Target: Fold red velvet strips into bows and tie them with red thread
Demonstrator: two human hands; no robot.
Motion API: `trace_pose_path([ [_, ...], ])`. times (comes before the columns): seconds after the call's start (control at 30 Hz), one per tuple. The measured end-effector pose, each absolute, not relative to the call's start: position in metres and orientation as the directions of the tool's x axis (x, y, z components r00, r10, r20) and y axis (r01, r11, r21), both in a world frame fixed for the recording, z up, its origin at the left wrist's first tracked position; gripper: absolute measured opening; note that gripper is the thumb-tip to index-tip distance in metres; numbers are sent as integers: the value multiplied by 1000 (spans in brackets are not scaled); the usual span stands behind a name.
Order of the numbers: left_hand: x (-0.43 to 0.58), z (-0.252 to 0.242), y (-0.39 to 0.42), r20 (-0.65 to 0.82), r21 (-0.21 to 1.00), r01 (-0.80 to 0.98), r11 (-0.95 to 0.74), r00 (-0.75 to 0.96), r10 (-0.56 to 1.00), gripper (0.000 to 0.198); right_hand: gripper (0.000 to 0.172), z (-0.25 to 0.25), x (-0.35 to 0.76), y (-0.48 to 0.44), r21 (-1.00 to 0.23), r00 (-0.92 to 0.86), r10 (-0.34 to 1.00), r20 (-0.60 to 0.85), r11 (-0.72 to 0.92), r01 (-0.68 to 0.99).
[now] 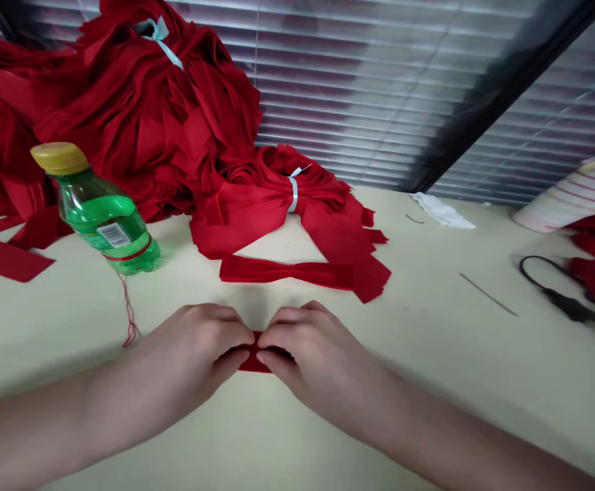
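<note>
Both hands meet over a small red fabric strip on the pale table. My left hand pinches its left part, with thumb and forefinger closed. Close against it, my right hand grips the right part the same way. Most of the strip is hidden under the fingers. Just beyond the hands lies a red fabric bow, narrowed at its middle. Behind that sits a bundle of red fabric strips, bound with a pale blue tie.
A green bottle with a yellow cap stands at left, red thread beside it. A large red fabric heap rises behind. At right are a black cord, a white scrap and a striped cone. Blinds back the table.
</note>
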State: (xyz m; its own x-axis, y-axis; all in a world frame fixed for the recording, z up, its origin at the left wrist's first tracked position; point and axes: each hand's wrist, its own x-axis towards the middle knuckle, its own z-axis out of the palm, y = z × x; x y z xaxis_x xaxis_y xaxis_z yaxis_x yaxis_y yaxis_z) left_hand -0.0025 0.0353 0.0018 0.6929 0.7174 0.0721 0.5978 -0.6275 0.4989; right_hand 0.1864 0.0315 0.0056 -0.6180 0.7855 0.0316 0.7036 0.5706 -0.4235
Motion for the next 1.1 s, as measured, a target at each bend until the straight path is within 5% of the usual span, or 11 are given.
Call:
trace_pose_path([
  [0.63, 6, -4, 52, 76, 377, 569, -731, 768, 636, 22, 16, 1, 189, 35, -570, -569, 822, 28, 481, 666],
  [0.77, 6, -8, 49, 89, 354, 563, -747, 775, 626, 24, 16, 3, 188, 32, -521, -590, 806, 53, 526, 672],
  [0.93, 7, -6, 54, -5, 301, 598, -743, 780, 626, 21, 14, 5, 186, 29, -430, -617, 786, 23, 565, 704],
  [1.1, 9, 0, 58, -107, 362, 649, -669, 742, 661, 18, 15, 5, 186, 32, -476, -610, 792, -16, 531, 701],
])
